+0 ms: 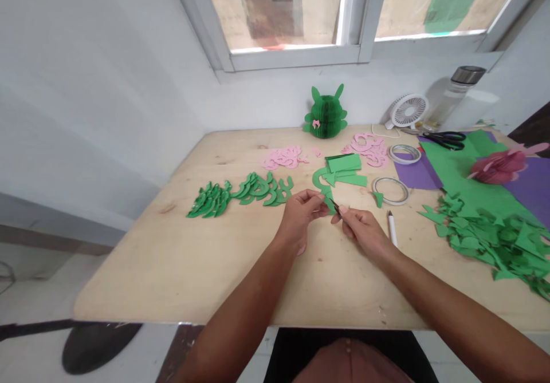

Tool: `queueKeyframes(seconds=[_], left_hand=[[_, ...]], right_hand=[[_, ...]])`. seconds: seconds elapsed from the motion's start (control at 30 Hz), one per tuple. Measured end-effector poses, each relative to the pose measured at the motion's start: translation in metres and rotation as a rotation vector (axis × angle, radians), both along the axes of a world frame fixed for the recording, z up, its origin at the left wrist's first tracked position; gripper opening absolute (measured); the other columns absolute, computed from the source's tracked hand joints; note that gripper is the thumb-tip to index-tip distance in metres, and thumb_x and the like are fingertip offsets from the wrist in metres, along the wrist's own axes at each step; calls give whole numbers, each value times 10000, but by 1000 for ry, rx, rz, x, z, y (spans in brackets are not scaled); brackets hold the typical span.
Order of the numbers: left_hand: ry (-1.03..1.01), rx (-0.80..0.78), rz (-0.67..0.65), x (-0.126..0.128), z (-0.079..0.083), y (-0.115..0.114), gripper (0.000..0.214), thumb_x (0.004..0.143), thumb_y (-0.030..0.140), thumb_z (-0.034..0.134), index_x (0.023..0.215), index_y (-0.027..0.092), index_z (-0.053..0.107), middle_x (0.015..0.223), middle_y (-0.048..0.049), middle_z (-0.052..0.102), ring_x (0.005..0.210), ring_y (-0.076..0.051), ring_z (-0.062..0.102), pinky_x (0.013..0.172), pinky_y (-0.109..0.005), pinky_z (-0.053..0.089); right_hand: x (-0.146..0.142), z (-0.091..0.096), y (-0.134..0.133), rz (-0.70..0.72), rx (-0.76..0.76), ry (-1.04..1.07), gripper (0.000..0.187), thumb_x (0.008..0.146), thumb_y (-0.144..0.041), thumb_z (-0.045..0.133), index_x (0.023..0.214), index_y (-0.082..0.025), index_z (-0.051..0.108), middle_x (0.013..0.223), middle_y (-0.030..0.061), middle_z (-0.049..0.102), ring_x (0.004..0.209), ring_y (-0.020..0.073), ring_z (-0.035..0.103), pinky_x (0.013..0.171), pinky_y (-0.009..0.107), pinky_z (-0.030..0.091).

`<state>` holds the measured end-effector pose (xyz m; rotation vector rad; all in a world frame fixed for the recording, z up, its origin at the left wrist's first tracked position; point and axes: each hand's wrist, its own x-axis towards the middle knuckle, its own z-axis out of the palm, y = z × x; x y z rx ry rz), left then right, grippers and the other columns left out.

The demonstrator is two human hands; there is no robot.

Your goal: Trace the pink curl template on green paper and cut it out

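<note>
- Left hand (pixel 303 206): pinches green paper (pixel 329 196), presumably steadying it.
- Right hand (pixel 360 225): grasps dark tool (pixel 336 207), apparently scissors, at the paper.
- Green scraps (pixel 494 237): heaped rightward, probably out of the way.

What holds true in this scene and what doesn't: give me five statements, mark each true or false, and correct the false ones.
1. The left hand holds a green paper piece. True.
2. The right hand is empty. False: it holds a dark tool.
3. The white pen lies with its dark tip away from the person. True.
4. The white fan stands left of the green eared figure in the picture. False: it stands to the figure's right.
5. The pink cutouts lie farther from the person than the curved green cutouts. True.
</note>
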<state>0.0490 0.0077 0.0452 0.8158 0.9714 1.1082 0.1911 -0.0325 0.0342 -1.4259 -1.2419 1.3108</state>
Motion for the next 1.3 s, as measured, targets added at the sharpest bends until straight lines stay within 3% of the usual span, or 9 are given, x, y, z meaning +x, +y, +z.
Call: queueKeyframes(seconds=[0.13,0.27,0.43,0.6,0.8,1.03,1.3], left_hand=[[-2,-4,-1,-4,0,4,201,613,301,714,632,156,576,574,4,595,568,-110,570,663,-278,498],[-14,0,-32,-7,1,5,184,620,281,706,627,159,568,558,6,597,540,-103,561,642,-269,493],[37,6,-223,-7,2,2,176,623,274,708,635,154,580,555,-8,601,510,-106,555,579,-252,474],[143,71,-381,-4,-1,-1,157,663,286,680,649,151,602,536,-6,583,486,-98,545,548,-235,450],[164,62,-322,1,-1,-3,162,677,293,670,685,149,595,537,3,581,484,-94,543,528,-221,440],[146,12,-401,7,-1,-9,223,652,299,712,724,147,567,676,-33,656,532,-101,586,504,-206,436],[121,13,-285,6,-3,-8,187,661,262,683,686,152,533,638,-43,676,496,-107,584,484,-207,428]], right_hand=[[5,1,1,4,-42,31,494,795,-603,475,688,-145,628,421,-70,334,378,73,234,384,226,148],[8,3,2,-80,-18,92,454,793,-575,504,707,-147,627,439,-72,329,392,72,245,395,229,153],[8,6,4,-147,19,164,375,709,-519,636,767,-149,615,442,-99,279,398,63,209,402,230,121],[6,4,6,-178,9,222,328,627,-452,716,695,-162,578,442,-109,262,398,52,189,405,229,104],[4,2,6,-265,49,229,328,612,-443,723,693,-155,589,461,-100,294,411,52,203,402,227,122],[5,0,8,-337,98,262,340,588,-465,728,645,-162,583,446,-98,282,419,60,194,410,236,139],[5,-3,8,-340,111,188,320,610,-450,719,662,-166,580,456,-90,309,428,67,220,418,239,154]])
